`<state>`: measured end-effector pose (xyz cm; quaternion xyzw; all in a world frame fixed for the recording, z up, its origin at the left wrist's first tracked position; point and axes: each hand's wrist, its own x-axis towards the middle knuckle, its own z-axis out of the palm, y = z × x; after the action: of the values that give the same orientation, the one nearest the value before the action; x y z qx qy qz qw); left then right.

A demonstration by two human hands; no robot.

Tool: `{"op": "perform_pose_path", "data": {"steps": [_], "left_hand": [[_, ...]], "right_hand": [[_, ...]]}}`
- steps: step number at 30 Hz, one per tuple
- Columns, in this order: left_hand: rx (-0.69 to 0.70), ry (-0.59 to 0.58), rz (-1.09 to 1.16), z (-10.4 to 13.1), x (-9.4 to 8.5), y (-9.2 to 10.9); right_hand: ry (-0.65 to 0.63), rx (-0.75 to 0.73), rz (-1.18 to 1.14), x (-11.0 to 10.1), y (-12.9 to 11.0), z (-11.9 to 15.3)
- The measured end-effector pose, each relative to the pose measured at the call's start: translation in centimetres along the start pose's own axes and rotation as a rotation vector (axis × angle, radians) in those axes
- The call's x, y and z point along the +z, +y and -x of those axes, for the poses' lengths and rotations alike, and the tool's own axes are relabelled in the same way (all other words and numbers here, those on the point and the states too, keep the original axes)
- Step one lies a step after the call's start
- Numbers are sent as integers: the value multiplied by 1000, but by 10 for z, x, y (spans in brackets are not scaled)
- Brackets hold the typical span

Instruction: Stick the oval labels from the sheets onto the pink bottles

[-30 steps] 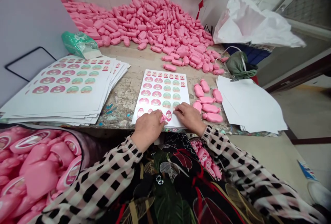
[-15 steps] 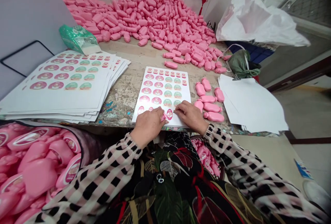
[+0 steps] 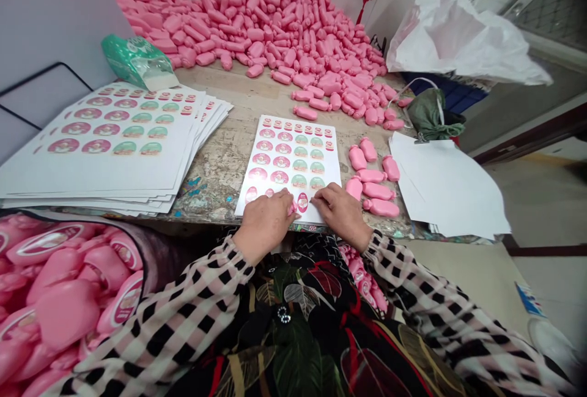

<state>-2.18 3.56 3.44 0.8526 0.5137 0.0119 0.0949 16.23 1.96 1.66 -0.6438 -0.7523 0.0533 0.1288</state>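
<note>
A sheet of stickers [image 3: 293, 164] lies in front of me, with pink and green labels in rows. My left hand [image 3: 266, 219] is closed over a small pink plastic bottle [image 3: 292, 207] at the sheet's front edge; most of the bottle is hidden under the fingers. Just right of it shows an oval pink sticker [image 3: 302, 202]. My right hand [image 3: 342, 210] rests on the sheet's front right part, thumb and forefinger pinched together beside that sticker. Whatever is in the pinch is too small to make out. Several loose pink bottles [image 3: 380, 208] lie right of the hand.
A large heap of pink bottles [image 3: 275, 30] covers the back of the table. Stacked sticker sheets [image 3: 114, 170] stand left, under a green plastic bag [image 3: 137, 60]. White paper [image 3: 449, 183] lies right. Below the table's left edge, a bag holds labelled pink bottles [image 3: 68, 305].
The view has shifted slightly. Both hands keep nearly the same place on the sheet, the left over the bottle and the right pinching beside the oval sticker.
</note>
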Motion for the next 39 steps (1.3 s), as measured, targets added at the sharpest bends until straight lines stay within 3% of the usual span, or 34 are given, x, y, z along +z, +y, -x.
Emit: {"op": "perform_pose_path", "data": {"steps": [7, 13, 20, 26, 33, 39], "left_hand": [[7, 12, 5, 0, 2, -1], [9, 15, 6, 0, 2, -1], [22, 19, 5, 0, 2, -1], [-6, -36, 39, -1, -1, -1], [42, 16, 18, -1, 4, -3], [63, 7, 22, -3, 5, -8]], "right_hand": [[-47, -27, 91, -5, -1, -7], [-82, -59, 26, -7, 0, -4], [7, 127, -75, 7, -9, 7], [95, 197, -79, 14, -14, -1], [68, 220, -119, 16, -10, -15], [-1, 167, -132, 8, -4, -10]]}}
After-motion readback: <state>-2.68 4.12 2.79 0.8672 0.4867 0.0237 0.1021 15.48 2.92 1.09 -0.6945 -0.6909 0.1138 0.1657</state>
